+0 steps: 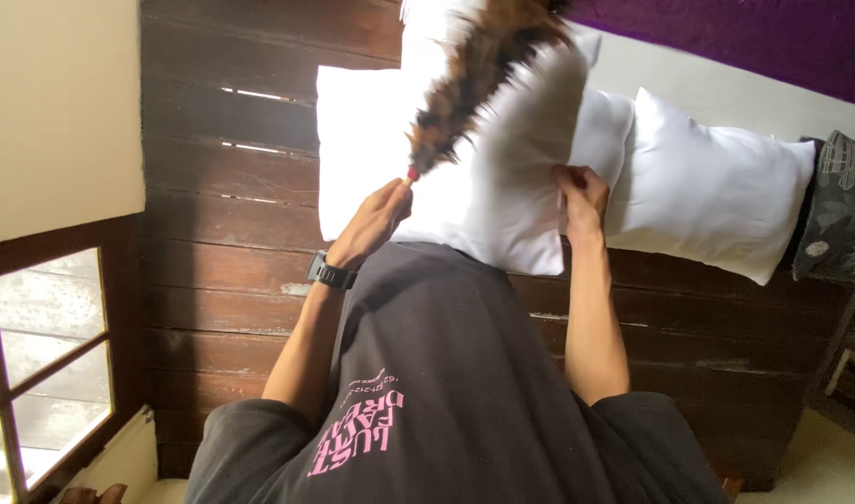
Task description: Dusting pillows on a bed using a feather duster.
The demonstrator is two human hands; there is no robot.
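My left hand [381,217], with a black watch on its wrist, is closed around the red-tipped handle of a brown feather duster [474,75]. The feathers lie against a white pillow [511,177] that I hold up in front of my black shirt. My right hand [581,191] grips that pillow's right edge. Another white pillow [353,140] shows behind it on the left.
Two more white pillows [716,191] [603,131] lie on the bed at the right, beside a dark patterned cushion [842,205] and a purple cover [744,37]. Dark wood planks [222,187] run behind. A wood-framed window [45,355] and cream wall [59,112] are at left.
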